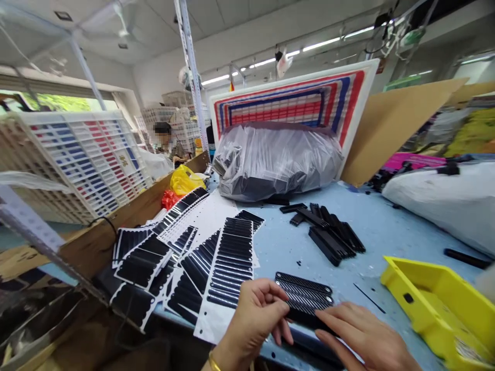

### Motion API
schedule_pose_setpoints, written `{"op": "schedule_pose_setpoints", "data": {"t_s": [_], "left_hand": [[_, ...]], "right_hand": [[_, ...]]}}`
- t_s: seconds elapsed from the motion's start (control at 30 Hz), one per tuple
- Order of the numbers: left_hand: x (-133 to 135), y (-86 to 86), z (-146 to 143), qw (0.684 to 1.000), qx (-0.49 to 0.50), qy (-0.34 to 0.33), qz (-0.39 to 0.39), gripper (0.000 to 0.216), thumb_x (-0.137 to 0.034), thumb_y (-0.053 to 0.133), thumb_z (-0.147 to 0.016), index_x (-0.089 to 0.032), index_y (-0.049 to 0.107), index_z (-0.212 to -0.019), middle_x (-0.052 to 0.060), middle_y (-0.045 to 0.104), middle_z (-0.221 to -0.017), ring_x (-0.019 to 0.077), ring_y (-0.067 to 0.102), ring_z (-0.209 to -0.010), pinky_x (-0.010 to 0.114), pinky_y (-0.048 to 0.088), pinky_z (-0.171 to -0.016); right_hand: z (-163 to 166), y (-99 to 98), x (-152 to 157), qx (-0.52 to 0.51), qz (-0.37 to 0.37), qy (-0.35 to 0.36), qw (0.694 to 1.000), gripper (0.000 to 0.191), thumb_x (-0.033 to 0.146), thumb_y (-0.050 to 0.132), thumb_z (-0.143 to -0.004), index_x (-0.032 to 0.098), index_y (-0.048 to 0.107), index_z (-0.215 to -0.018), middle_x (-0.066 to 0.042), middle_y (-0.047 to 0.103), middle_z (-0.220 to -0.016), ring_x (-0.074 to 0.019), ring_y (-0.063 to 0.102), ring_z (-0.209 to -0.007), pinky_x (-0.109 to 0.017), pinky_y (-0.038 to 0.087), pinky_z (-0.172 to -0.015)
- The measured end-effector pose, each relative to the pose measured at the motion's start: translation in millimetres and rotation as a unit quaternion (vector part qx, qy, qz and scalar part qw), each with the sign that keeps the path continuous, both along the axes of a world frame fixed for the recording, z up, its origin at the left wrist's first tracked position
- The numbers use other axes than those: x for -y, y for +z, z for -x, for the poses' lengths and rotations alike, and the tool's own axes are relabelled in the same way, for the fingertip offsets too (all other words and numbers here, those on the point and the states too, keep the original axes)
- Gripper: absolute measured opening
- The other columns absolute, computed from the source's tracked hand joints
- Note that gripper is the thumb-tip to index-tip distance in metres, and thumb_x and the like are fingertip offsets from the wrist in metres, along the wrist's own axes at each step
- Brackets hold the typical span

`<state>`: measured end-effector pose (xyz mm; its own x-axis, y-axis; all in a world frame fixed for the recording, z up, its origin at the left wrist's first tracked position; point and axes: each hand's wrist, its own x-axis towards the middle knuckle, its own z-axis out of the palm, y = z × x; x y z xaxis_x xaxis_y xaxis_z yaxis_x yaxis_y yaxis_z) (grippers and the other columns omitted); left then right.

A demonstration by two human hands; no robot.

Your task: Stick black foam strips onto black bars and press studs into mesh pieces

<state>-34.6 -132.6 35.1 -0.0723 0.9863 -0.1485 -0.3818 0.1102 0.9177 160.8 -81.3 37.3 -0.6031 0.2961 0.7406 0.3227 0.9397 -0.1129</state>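
My left hand (260, 315) is closed, thumb and index finger pinched at the left end of a long black strip-shaped piece (303, 317). My right hand (363, 332) has its fingertips and thumb on the right part of the same piece. Just beyond it lie flat black bars with a carbon-fibre pattern (303, 286) and round holes at their ends. Left of my hands, a white sheet of black stickers (232, 257) overlaps several other sticker sheets (147, 260). My fingers hide part of the held piece.
Loose black bars (328, 232) are piled farther back on the blue table (270, 232). A yellow bin (436, 304) stands at right. Behind are a plastic-wrapped bundle (278, 159), a striped crate (290, 98) and cardboard (398, 129). A person (168, 141) is in the background.
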Motion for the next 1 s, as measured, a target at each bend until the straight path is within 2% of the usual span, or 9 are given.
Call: {"op": "schedule_pose_setpoints", "data": {"t_s": [0.1, 0.23, 0.43, 0.53, 0.6, 0.7, 0.83, 0.9, 1.0], "left_hand": [[2.1, -5.5, 1.2, 1.000, 0.001, 0.000, -0.003, 0.026, -0.030, 0.076, -0.059, -0.014, 0.060, -0.071, -0.005, 0.055, -0.044, 0.0118, 0.056, -0.032, 0.014, 0.031, -0.026], [7.6, -22.7, 5.4, 1.000, 0.007, -0.022, 0.005, 0.024, -0.030, 0.076, -0.066, -0.013, 0.061, -0.075, -0.003, 0.060, -0.049, 0.0125, 0.059, -0.034, 0.014, 0.033, -0.028], [15.1, -43.5, 9.0, 0.999, 0.013, -0.038, 0.035, 0.030, -0.037, 0.077, -0.068, -0.014, 0.061, -0.079, 0.002, 0.065, -0.054, 0.0153, 0.063, -0.038, 0.015, 0.034, -0.029], [15.2, -46.1, 8.8, 0.996, -0.046, -0.042, 0.063, 0.037, -0.048, 0.074, -0.068, -0.015, 0.062, -0.079, -0.003, 0.055, -0.044, 0.0182, 0.062, -0.035, 0.015, 0.026, -0.025], [14.4, -43.5, 7.0, 0.990, -0.121, -0.042, 0.052, 0.037, -0.050, 0.069, -0.072, -0.015, 0.065, -0.080, -0.005, 0.050, -0.042, 0.0178, 0.060, -0.035, 0.017, 0.027, -0.027], [11.8, -36.3, 5.5, 0.963, -0.266, -0.031, -0.037, 0.030, -0.042, 0.059, -0.084, -0.016, 0.069, -0.076, -0.002, 0.054, -0.048, 0.0138, 0.058, -0.038, 0.020, 0.036, -0.037], [5.4, -34.0, 15.5, 0.880, -0.439, 0.059, -0.170, 0.025, -0.030, 0.055, -0.087, -0.018, 0.074, -0.078, 0.002, 0.064, -0.057, 0.0133, 0.056, -0.048, 0.023, 0.042, -0.051], [2.9, -38.0, 24.7, 0.858, -0.472, 0.104, -0.175, 0.022, -0.031, 0.058, -0.085, -0.018, 0.074, -0.078, 0.002, 0.064, -0.056, 0.0123, 0.052, -0.045, 0.022, 0.040, -0.048], [4.3, -47.2, 34.5, 0.864, -0.477, 0.079, -0.144, 0.015, -0.031, 0.066, -0.077, -0.018, 0.073, -0.073, 0.002, 0.067, -0.060, 0.0127, 0.054, -0.046, 0.022, 0.040, -0.046]], "right_hand": [[8.4, -0.9, 10.4, -0.007, 0.035, -0.006, 0.999, 0.020, 0.016, 0.057, -0.089, 0.021, 0.072, -0.101, -0.006, 0.074, -0.078, -0.0189, 0.068, -0.066, -0.029, 0.056, -0.060], [5.1, -12.3, 16.2, 0.008, 0.096, -0.012, 0.995, 0.020, 0.014, 0.054, -0.090, 0.019, 0.071, -0.098, -0.008, 0.072, -0.078, -0.0182, 0.067, -0.067, -0.027, 0.055, -0.059], [1.0, -23.7, 24.9, 0.046, 0.120, -0.018, 0.992, 0.024, 0.007, 0.048, -0.089, 0.018, 0.068, -0.086, -0.007, 0.068, -0.072, -0.0181, 0.063, -0.063, -0.028, 0.052, -0.057], [-2.1, -25.5, 27.8, 0.040, 0.114, -0.023, 0.992, 0.022, 0.007, 0.048, -0.089, 0.018, 0.067, -0.087, -0.006, 0.066, -0.071, -0.0186, 0.062, -0.062, -0.029, 0.051, -0.057], [-3.9, -25.2, 28.6, 0.030, 0.110, -0.026, 0.993, 0.020, 0.007, 0.050, -0.089, 0.017, 0.067, -0.091, -0.006, 0.067, -0.071, -0.0184, 0.063, -0.063, -0.029, 0.051, -0.057], [-5.6, -22.5, 29.3, 0.023, 0.112, -0.034, 0.993, 0.020, 0.008, 0.051, -0.089, 0.017, 0.067, -0.092, -0.006, 0.068, -0.071, -0.0181, 0.063, -0.062, -0.029, 0.053, -0.058], [-14.1, -15.4, 25.0, 0.010, 0.120, -0.058, 0.991, 0.022, 0.010, 0.050, -0.090, 0.018, 0.070, -0.093, -0.007, 0.070, -0.071, -0.0189, 0.066, -0.064, -0.029, 0.055, -0.059], [-24.6, -11.8, 17.3, 0.002, 0.154, -0.073, 0.985, 0.020, 0.014, 0.053, -0.090, 0.019, 0.072, -0.094, -0.007, 0.072, -0.073, -0.0188, 0.068, -0.066, -0.029, 0.056, -0.061], [-44.0, -11.2, 2.5, -0.014, 0.236, -0.122, 0.964, 0.015, 0.023, 0.060, -0.088, 0.022, 0.075, -0.090, -0.005, 0.075, -0.078, -0.0180, 0.071, -0.068, -0.026, 0.057, -0.062]]}}
